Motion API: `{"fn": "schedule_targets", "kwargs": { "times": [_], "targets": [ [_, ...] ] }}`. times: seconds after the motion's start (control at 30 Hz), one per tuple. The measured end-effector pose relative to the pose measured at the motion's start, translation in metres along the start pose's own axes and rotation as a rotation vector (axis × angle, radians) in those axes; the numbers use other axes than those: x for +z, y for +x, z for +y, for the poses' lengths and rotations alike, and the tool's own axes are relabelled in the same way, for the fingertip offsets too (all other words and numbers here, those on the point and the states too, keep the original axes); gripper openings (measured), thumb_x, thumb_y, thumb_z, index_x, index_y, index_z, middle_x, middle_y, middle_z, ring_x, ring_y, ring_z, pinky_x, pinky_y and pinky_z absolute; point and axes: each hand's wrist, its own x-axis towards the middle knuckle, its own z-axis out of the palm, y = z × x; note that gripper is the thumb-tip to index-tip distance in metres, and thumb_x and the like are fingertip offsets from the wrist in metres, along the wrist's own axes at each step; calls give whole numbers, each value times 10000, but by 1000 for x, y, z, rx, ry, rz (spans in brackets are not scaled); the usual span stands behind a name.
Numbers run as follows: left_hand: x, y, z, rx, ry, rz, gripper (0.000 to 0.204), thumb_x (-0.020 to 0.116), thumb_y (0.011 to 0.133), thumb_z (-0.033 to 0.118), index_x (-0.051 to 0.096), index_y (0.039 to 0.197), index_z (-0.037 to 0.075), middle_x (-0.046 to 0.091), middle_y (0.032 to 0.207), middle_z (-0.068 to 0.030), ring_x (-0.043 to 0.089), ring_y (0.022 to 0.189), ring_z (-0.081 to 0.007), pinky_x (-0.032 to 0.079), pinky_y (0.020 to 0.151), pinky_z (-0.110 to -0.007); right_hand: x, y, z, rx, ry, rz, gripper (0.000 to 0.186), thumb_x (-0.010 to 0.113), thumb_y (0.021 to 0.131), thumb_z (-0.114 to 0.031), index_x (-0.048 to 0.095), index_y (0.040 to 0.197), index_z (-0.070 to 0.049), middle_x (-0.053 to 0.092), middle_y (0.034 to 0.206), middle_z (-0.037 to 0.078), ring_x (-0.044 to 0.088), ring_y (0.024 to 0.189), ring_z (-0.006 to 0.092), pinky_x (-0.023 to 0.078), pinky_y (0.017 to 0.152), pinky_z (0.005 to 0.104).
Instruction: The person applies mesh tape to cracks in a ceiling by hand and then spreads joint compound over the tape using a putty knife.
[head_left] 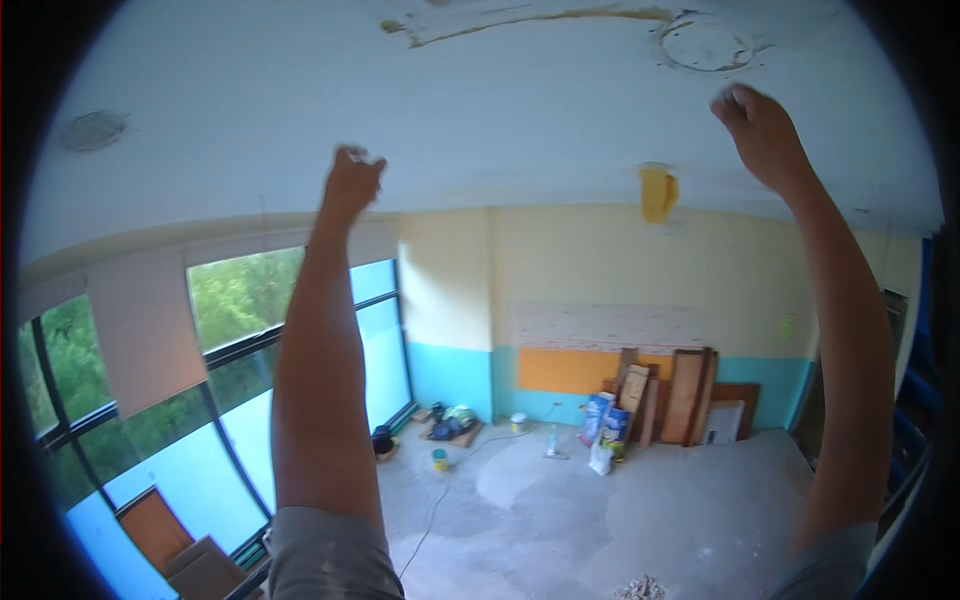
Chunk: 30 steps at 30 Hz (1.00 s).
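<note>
Two bare hands rise toward the one white ceiling (520,110), which spans the upper half from ten to two o'clock. The left hand (354,182), near eleven, has curled fingers; the right hand (757,130), at two, is balled loosely. I cannot tell whether either grips anything. Two round ceiling patches show: one (706,45) just beyond the right hand, another (93,130) at ten. Two small pails (440,461) stand near six.

No readable text. Markings on blue bags (597,414) too small to make out; greenish wall marks (789,328) likewise illegible.
</note>
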Motion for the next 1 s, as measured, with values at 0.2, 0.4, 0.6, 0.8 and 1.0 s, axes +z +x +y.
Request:
{"fn": "schedule_targets", "kwargs": {
  "times": [0.2,0.4,0.6,0.8,1.0],
  "targets": [
    [-61,-225,-277,525,951,-192,146,525,896,152,621,985,88,591,857,-139,604,809,-305,505,678,-453,63,-192,-31,127,402,-402,241,568,928,-222,574,888,15,615,766,199,604,715,347,468,675,406],
    [-189,-672,-408,-89,1027,-600,224,511,886,181,618,720,76,570,646,-165,602,640,-356,485,631,-484,121,-506,-34,490,528,-835,363,572,928,-311,582,751,6,589,678,205,566,650,391,432,616,461],
    [-302,-960,-272,-1466,1017,-978,416,559,818,346,692,1063,36,659,1115,-201,612,1088,-354,485,928,-412,86,-929,16,-221,-275,-1657,429,825,661,-326,642,974,-97,682,879,131,665,839,325,520,782,443],
    [-367,-966,-290,-1656,1059,-452,474,640,802,283,566,1194,26,612,1181,-217,582,1124,-371,481,946,-430,-12,-1026,-14,38,-92,-2195,276,595,833,-303,677,1051,-156,709,969,76,683,918,258,527,780,417],
    [-351,-729,-417,-511,1112,-95,421,737,722,166,596,1099,45,588,1023,-170,565,971,-363,456,846,-460,23,-977,-71,-324,-93,-2280,240,571,854,-329,728,913,-157,716,921,48,686,853,239,519,712,380]
  ]
}}
